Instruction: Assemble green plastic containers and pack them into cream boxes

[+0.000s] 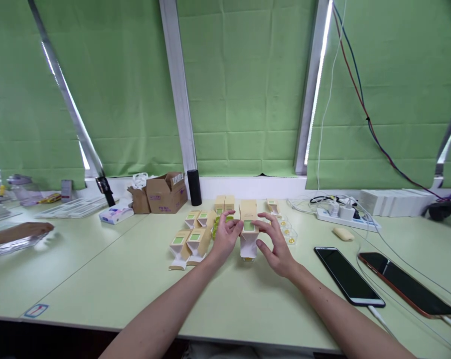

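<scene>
A small tan carton with a green window point(248, 227) stands upright on the table point(98, 279) between both of my hands, its white flaps open at the bottom. My left hand point(226, 238) pinches its left side with thumb and fingers. My right hand point(275, 244) grips its right side, thumb on the front. Something yellow shows under the carton. Several more of these cartons point(190, 242) lie in rows just left of my left hand, and two stand behind point(224, 203). Small clear cases with yellow items point(287, 232) sit just right of the held carton.
Two phones point(348, 275) point(406, 284) lie on cables at the right, behind them a power strip point(345, 215) and white boxes point(395, 202). An open brown box point(167, 192), a black cylinder point(194, 187) and a tissue pack point(116, 214) stand at the back. Another person's hand point(23, 232) rests far left.
</scene>
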A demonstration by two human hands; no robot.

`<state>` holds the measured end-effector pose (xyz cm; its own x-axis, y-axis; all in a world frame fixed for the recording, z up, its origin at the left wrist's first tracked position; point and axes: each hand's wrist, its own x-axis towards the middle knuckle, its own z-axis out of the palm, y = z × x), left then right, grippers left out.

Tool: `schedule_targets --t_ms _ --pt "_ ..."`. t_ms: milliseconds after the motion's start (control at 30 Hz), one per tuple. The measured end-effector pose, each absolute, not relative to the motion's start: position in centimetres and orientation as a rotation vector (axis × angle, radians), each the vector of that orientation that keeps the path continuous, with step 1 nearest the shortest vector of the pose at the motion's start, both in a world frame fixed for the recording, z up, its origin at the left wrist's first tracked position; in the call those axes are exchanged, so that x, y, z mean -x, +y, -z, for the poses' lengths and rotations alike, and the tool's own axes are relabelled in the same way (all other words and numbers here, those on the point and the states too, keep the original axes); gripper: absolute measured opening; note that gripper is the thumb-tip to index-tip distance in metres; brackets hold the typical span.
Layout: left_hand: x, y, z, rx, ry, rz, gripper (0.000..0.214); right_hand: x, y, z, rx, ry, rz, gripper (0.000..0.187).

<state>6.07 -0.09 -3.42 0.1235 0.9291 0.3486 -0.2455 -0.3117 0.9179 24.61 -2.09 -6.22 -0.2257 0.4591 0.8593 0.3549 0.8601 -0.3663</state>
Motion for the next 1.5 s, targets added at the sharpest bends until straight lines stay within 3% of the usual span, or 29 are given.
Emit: schedule_targets --t_ms 467,633,1500 --pt "-5.2 0.1 5.4 -1.826 0.652 -1.468 0.052 -24.7 -1.2 6.9 0.621 -1.599 -0.581 0.037" --pt "-5.5 0.2 5.5 -1.949 0.674 -1.51 0.039 -24.6 -1.3 6.8 0.65 -1.592 -0.616 0.038" --pt "-6.3 0.0 5.2 -1.759 0.805 -1.548 0.028 -24.3 -1.3 6.8 0.682 -1.516 -0.691 0.039"
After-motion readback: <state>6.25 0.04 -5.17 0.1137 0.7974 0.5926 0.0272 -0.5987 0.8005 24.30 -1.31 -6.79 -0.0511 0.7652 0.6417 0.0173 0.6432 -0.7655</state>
